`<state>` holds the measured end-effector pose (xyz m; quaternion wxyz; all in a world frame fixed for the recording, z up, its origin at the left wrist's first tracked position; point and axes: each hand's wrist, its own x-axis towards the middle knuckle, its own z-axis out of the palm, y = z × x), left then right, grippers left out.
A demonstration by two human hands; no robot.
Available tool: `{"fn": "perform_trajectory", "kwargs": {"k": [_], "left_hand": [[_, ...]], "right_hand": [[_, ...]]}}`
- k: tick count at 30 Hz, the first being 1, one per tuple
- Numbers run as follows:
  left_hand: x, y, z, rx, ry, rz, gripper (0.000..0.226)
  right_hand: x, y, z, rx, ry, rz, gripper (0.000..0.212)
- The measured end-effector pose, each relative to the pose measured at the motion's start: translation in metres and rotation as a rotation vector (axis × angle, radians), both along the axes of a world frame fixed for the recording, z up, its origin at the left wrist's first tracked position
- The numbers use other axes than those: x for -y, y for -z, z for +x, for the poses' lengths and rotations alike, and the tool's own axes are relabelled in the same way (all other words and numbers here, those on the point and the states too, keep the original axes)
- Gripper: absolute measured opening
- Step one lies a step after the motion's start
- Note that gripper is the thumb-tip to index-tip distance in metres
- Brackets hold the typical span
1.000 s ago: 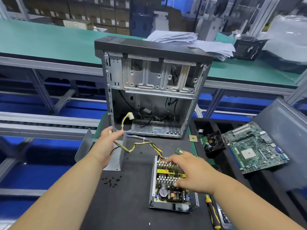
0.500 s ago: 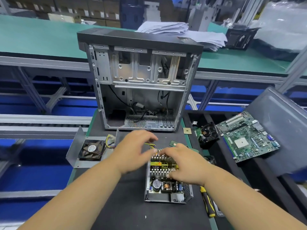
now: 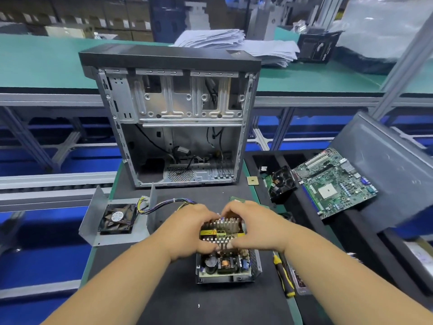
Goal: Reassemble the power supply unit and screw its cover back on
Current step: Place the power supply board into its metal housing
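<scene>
The open power supply unit [image 3: 226, 266] lies on the black mat in front of me, its circuit board and finned heatsinks exposed. My left hand [image 3: 187, 233] grips the board's left side, fingers curled over the far edge and thumb on the heatsink. My right hand [image 3: 255, 227] grips the right side the same way. The metal cover [image 3: 121, 238] with its black fan [image 3: 117, 218] lies to the left, joined to the unit by a bundle of yellow and purple wires [image 3: 168, 204]. A yellow-handled screwdriver [image 3: 283, 277] lies right of the unit.
An empty computer case [image 3: 173, 118] stands upright just beyond the unit. A black foam tray at the right holds a cooler fan [image 3: 282, 184] and a green motherboard [image 3: 332, 181]. A small CPU chip [image 3: 252, 180] lies by the case. A grey panel [image 3: 389, 165] leans at far right.
My left hand let go of the wires near the cover and came to the unit. Both hands now grip the circuit board's heatsink area. The wires lie on the mat.
</scene>
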<state>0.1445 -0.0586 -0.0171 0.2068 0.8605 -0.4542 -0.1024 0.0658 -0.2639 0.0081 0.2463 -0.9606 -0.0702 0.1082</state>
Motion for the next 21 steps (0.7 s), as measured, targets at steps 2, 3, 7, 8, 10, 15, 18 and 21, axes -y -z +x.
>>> {"fn": "perform_trajectory", "kwargs": {"k": [2,3,7,8,10,15,18,21], "left_hand": [[0.000,0.004,-0.001,-0.005,-0.014,0.015,0.064],[0.000,0.006,-0.001,-0.010,-0.022,0.013,0.065],[-0.001,0.009,-0.004,-0.010,-0.044,0.003,0.066],[-0.001,0.009,-0.004,-0.010,-0.046,0.004,0.066],[-0.001,0.009,-0.004,-0.008,-0.047,0.009,0.066],[0.000,0.009,-0.004,0.005,-0.042,0.043,0.065],[0.002,0.012,-0.005,0.021,-0.040,0.075,0.065],[0.005,0.015,-0.006,0.051,-0.040,0.112,0.065]], "right_hand": [[0.015,-0.002,0.000,0.017,0.084,0.093,0.047],[0.024,-0.001,0.000,0.053,0.154,0.097,0.044],[0.048,0.011,0.001,-0.043,0.441,0.006,0.057],[0.048,0.015,0.001,-0.100,0.453,0.011,0.062],[0.045,0.023,0.001,-0.132,0.425,0.010,0.066],[0.035,0.030,0.005,-0.001,0.375,-0.130,0.060],[0.030,0.027,0.009,0.130,0.297,-0.263,0.052],[0.021,0.027,0.018,0.123,0.174,-0.439,0.040]]}}
